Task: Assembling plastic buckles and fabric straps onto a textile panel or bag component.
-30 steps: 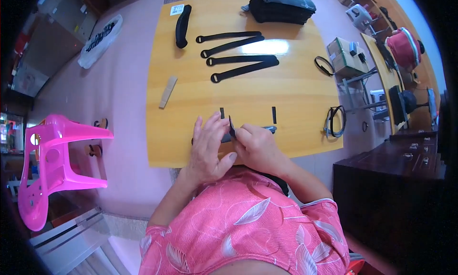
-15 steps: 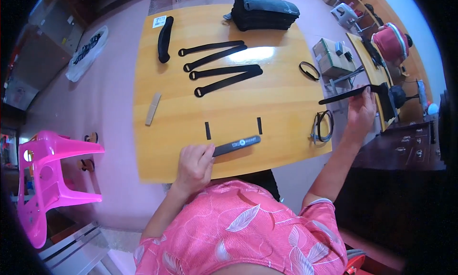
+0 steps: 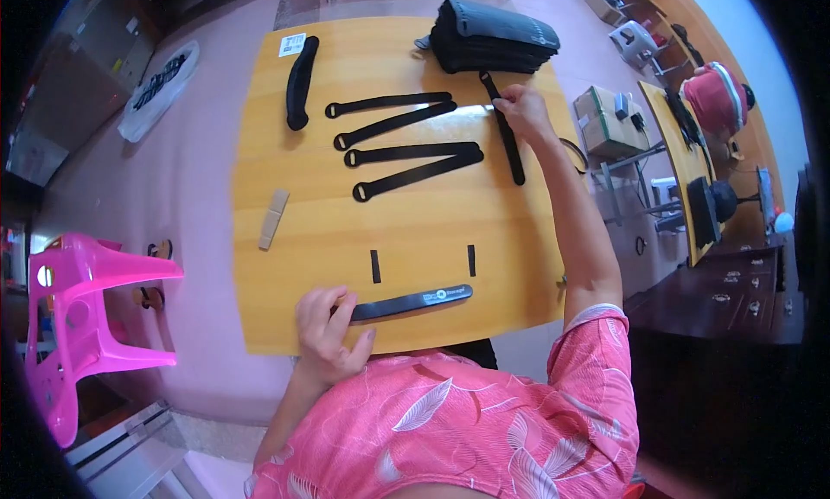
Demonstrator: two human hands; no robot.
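Near the stack at the table's far right, my right hand [image 3: 526, 114] pinches a black hook-and-loop strap [image 3: 510, 153], which hangs lengthwise over the table. At the near edge my left hand [image 3: 324, 330] has its thumb and fingers apart. Its fingertips are beside the left end of a dark grey strap [image 3: 415, 303] with white print, lying flat. Several black straps with slotted ends [image 3: 402, 158] lie zigzag mid-table. Two short black strips [image 3: 375, 266] are stuck or laid beyond the grey strap; I cannot tell which.
A stack of folded dark straps [image 3: 493, 45] sits at the table's far edge. A black bundle [image 3: 300, 84] with a white label [image 3: 292, 45] and a beige strip [image 3: 274, 220] lie left. My right forearm partly hides a black loop [image 3: 574, 156]. A pink stool [image 3: 86, 317] stands left.
My right hand has brought the black strap from beyond the table's right edge to beside the stack. My left hand has loosened from the grey strap, which now lies on the table.
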